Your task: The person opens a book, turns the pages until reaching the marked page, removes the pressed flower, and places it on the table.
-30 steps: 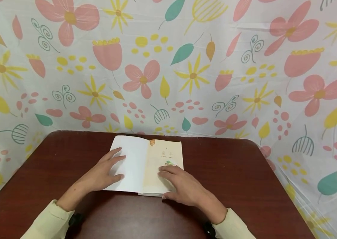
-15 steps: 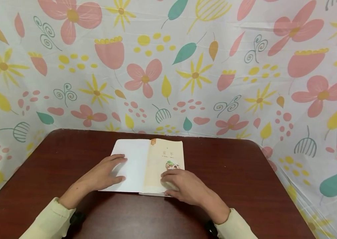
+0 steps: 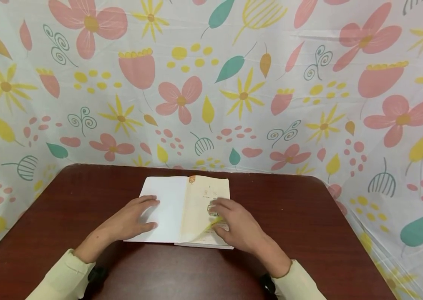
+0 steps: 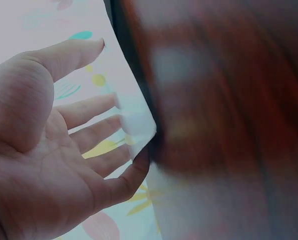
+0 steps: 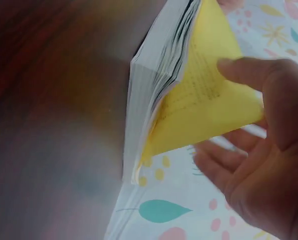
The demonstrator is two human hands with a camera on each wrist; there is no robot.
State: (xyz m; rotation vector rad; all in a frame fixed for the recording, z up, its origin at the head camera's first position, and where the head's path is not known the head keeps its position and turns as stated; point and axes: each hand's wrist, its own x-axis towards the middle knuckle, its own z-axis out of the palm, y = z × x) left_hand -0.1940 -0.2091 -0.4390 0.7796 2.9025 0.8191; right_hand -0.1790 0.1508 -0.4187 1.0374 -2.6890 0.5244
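Note:
An open book (image 3: 192, 208) lies on the dark table, a plain white leaf on its left and a cream title page (image 3: 196, 212) with a small picture on its right. My left hand (image 3: 130, 216) rests on the white leaf, fingers spread and thumb apart. At the right side, my right hand (image 3: 239, 225) pinches the lower corner of the title page and lifts it. The yellow underside of that page (image 5: 196, 105) shows in the right wrist view, with thumb on one face and fingers behind. Below it lies the thick block of pages (image 5: 161, 65).
The reddish-brown table (image 3: 290, 216) extends around the book on all sides. A white flower-printed cloth (image 3: 211, 83) hangs behind and beside it. Dark bands (image 3: 96, 275) show at the wrists, by the pale sleeves (image 3: 61, 277).
My right hand has moved slightly up the page and raised its lower right corner, baring the yellow underside and printed page beneath. My left hand has drawn its fingers down a little and then stayed.

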